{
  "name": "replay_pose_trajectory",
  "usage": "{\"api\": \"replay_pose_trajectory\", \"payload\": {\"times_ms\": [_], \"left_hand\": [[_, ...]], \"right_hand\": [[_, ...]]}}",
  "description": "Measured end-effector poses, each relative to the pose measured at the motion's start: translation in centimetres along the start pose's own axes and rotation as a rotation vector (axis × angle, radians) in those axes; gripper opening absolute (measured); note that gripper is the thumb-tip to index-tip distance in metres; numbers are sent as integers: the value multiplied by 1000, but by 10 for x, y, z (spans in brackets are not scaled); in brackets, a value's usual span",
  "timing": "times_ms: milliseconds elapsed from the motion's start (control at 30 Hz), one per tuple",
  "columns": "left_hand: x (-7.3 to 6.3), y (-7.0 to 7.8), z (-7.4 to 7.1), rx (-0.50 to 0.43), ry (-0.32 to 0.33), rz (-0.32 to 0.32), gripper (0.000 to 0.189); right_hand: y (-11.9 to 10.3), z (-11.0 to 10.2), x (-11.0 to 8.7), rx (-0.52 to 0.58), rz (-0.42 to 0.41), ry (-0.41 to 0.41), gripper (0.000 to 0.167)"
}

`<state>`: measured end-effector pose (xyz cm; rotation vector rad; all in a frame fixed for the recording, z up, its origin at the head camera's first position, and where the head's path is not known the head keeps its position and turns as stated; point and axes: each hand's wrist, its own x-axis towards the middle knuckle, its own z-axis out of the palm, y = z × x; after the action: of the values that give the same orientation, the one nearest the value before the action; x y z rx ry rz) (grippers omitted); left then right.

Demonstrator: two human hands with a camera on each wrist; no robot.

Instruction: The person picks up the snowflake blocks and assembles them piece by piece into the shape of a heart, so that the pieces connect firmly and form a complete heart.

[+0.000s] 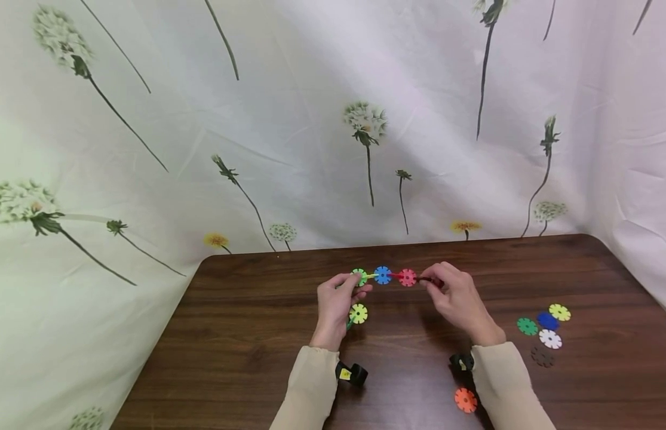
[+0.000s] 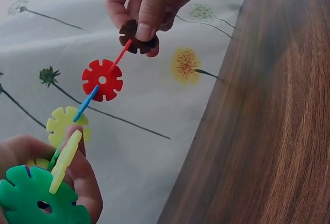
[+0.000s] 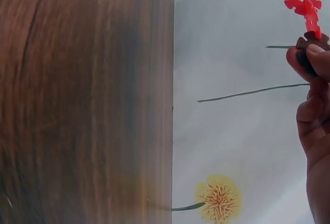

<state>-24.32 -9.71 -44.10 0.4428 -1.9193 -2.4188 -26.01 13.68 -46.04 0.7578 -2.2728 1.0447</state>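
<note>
Between the hands stretches a chain of notched plastic discs slotted edge to edge, held above the table. My left hand (image 1: 331, 307) pinches it at a light green disc (image 1: 358, 277). Rightward follow a yellow disc (image 2: 60, 125), a blue disc (image 1: 383, 275) and red discs (image 2: 102, 80). At the chain's right end, a dark brown disc (image 2: 127, 34) sits between the thumb and fingers of my right hand (image 1: 462, 301). Another yellow disc (image 1: 359, 313) and a dark green disc (image 2: 31, 195) hang off the chain near my left hand. The fingers partly cover both gripped discs.
On the brown wooden table (image 1: 230, 340), right of my right arm, lie loose discs: green (image 1: 527, 326), blue (image 1: 548, 321), yellow (image 1: 559, 312), white (image 1: 550, 339) and dark brown (image 1: 542, 356). An orange disc (image 1: 465, 400) lies beside the right sleeve. Behind the table hangs a flower-printed cloth (image 1: 311, 149).
</note>
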Motion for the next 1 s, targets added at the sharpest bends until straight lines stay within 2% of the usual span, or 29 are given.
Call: {"api": "replay_pose_trajectory", "payload": {"times_ms": [133, 333, 567, 733, 1000], "left_hand": [[0, -1, 0, -8, 8, 3, 21], [0, -2, -1, -1, 18, 0, 22], [-2, 0, 0, -6, 0, -5, 22], [-1, 1, 0, -12, -7, -11, 23], [0, 1, -4, 120, -61, -23, 34]], "right_hand": [[-2, 1, 0, -4, 15, -4, 17], [-6, 1, 1, -35, -8, -6, 16], [-8, 1, 1, -64, -14, -33, 17], [-7, 1, 1, -58, -11, -19, 16], [1, 2, 1, 12, 42, -1, 18]]}}
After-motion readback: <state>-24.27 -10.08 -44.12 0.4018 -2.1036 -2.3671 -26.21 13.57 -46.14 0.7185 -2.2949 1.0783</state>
